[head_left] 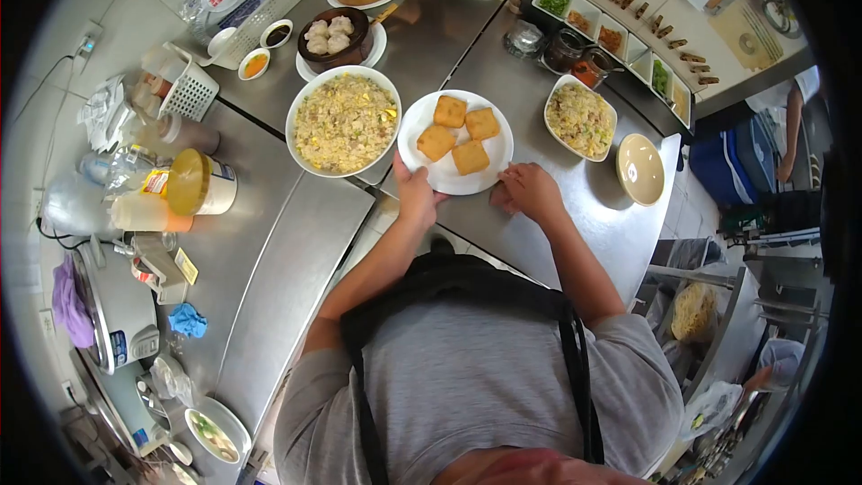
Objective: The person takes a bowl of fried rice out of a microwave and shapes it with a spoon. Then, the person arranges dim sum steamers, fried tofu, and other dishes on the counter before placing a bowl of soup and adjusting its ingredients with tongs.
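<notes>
Head view: the plate point(449, 181), bearing four golden squares point(435, 143), is beside the rice bowl point(341, 172). Left hand point(417, 193) fingers pinch the plate's rim; right hand point(532, 189) fingers touch it, pinch not discernible.

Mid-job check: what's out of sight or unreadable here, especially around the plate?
All in the head view:
Left hand: the part beneath the white plate, hidden by that plate.
Right hand: its grip on the plate's underside, if any, blocked by the hand itself and the plate.
Other person's arm: the head is cut off by the picture's dark edge.
Small yellow label: lettering too small.
</notes>
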`<action>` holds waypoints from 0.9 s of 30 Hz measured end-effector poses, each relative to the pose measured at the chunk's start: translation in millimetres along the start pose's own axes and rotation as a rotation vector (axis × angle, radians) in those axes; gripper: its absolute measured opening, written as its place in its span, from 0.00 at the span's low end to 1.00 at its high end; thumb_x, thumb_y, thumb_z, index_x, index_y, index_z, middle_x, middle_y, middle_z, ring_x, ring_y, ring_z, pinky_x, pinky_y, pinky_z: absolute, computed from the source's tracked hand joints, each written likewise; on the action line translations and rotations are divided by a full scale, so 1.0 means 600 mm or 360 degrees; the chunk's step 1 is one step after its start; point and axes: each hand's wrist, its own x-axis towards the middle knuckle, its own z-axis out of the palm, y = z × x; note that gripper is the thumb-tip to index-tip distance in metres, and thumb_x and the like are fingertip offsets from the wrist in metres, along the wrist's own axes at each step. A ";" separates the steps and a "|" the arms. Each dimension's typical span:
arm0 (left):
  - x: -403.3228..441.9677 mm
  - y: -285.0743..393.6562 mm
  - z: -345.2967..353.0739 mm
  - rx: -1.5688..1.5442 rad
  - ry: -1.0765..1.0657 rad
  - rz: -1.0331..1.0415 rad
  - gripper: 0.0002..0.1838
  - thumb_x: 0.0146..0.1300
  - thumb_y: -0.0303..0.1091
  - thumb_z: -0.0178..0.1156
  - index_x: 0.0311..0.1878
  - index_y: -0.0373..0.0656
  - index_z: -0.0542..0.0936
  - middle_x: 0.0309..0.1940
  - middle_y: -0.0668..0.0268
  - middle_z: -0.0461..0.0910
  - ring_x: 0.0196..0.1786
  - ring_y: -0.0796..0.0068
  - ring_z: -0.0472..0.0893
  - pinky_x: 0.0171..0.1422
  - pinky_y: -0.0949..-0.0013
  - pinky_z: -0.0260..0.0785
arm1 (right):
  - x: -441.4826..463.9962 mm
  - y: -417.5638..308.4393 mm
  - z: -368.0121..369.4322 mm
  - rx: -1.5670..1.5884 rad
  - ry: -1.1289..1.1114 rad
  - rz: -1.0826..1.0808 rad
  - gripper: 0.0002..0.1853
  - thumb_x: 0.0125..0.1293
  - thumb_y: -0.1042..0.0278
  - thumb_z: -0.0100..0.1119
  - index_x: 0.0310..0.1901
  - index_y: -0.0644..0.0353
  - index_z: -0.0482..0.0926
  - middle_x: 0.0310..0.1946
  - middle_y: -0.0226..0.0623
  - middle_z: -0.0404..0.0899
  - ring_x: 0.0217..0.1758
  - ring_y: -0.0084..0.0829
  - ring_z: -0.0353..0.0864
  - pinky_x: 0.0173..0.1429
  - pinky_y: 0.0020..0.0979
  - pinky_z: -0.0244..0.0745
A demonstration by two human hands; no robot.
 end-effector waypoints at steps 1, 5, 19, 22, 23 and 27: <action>-0.003 -0.002 0.003 -0.0034 -0.0027 -0.0087 0.29 0.57 0.25 0.35 0.61 0.62 0.44 0.57 0.58 0.57 0.54 0.58 0.67 0.45 0.50 0.67 | -0.006 -0.003 0.004 -0.0184 0.0042 -0.0111 0.11 0.55 0.59 0.49 0.29 0.56 0.77 0.26 0.43 0.75 0.33 0.41 0.74 0.38 0.39 0.69; -0.017 -0.016 0.015 -0.0034 -0.0090 -0.0352 0.23 0.59 0.32 0.35 0.57 0.61 0.49 0.54 0.59 0.61 0.48 0.60 0.71 0.41 0.54 0.68 | -0.034 -0.025 0.032 -0.0326 0.0135 -0.0260 0.13 0.54 0.57 0.50 0.30 0.57 0.77 0.26 0.42 0.76 0.33 0.40 0.75 0.37 0.39 0.70; 0.007 -0.005 -0.024 0.0605 -0.0353 -0.0472 0.17 0.60 0.40 0.42 0.52 0.47 0.64 0.37 0.64 0.73 0.36 0.73 0.74 0.37 0.70 0.65 | 0.065 -0.052 0.014 0.0243 -0.0184 0.0117 0.13 0.53 0.62 0.50 0.31 0.65 0.75 0.21 0.41 0.78 0.18 0.32 0.78 0.26 0.28 0.73; -0.010 0.031 -0.058 0.0799 -0.0440 -0.0448 0.17 0.60 0.40 0.42 0.50 0.45 0.65 0.33 0.65 0.74 0.31 0.76 0.74 0.32 0.73 0.64 | 0.107 -0.036 0.003 0.0507 -0.0144 0.0312 0.15 0.51 0.62 0.51 0.32 0.67 0.75 0.21 0.41 0.78 0.17 0.32 0.77 0.26 0.29 0.72; -0.019 0.052 -0.074 0.0866 -0.0433 -0.0431 0.17 0.60 0.40 0.43 0.50 0.44 0.65 0.31 0.65 0.74 0.29 0.77 0.74 0.30 0.75 0.64 | 0.124 -0.027 0.004 0.0480 -0.0043 0.0262 0.15 0.50 0.62 0.51 0.33 0.67 0.75 0.21 0.41 0.78 0.17 0.32 0.77 0.27 0.28 0.72; -0.028 0.105 -0.172 0.0759 -0.0068 -0.0326 0.16 0.60 0.39 0.44 0.49 0.43 0.65 0.25 0.66 0.73 0.17 0.82 0.69 0.17 0.81 0.56 | 0.183 -0.009 -0.005 0.0493 0.0118 0.0205 0.17 0.48 0.61 0.52 0.35 0.68 0.75 0.21 0.42 0.77 0.20 0.31 0.77 0.27 0.28 0.72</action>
